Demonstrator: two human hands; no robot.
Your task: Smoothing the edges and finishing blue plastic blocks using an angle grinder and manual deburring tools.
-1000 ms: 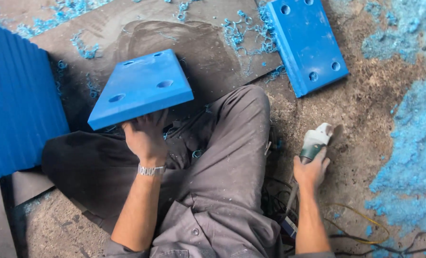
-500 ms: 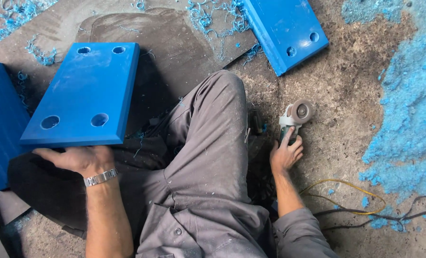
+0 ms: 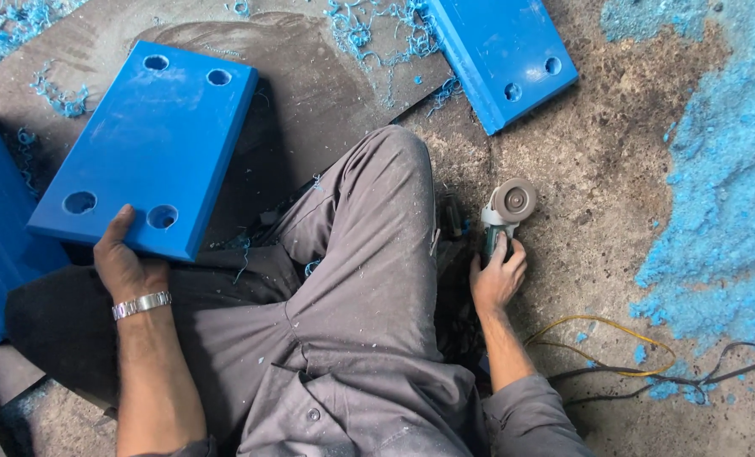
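1. At the far left edge we note a ribbed blue panel (image 3: pixel 1 228) lying flat, partly cut off by the frame and just beside the plate described next.
2. Left of centre we record a blue rectangular plate (image 3: pixel 145 148) with two round holes near its far end and two near its near end. It rests tilted over a dark board (image 3: pixel 327 93), with its near edge raised toward the person.
3. We find the left hand (image 3: pixel 128 262) gripping the near edge of that plate: the thumb lies on top beside a hole and the fingers are curled beneath, out of sight. A metal watch band (image 3: pixel 141 305) sits on the wrist.
4. At centre we observe grey trousers (image 3: pixel 352 279), the knee bent up and dusted with blue flecks.
5. Blue curled shavings (image 3: pixel 369 30) lie scattered on the board above the knee.
6. Right of the knee we record the right hand (image 3: pixel 496 275) clenched around the body of an angle grinder (image 3: pixel 503 216). The tool rests on the concrete floor (image 3: pixel 597 186) with its disc facing up, well apart from the held plate.
7. Top centre-right, a second blue plate (image 3: pixel 500 55) with two visible holes lies partly on the board and partly on the floor.
8. Lower right, a yellow cable (image 3: pixel 602 326) and a dark cable (image 3: pixel 733 368) run across the floor.
9. At the far right edge we note a heap of blue swarf (image 3: pixel 724 211).
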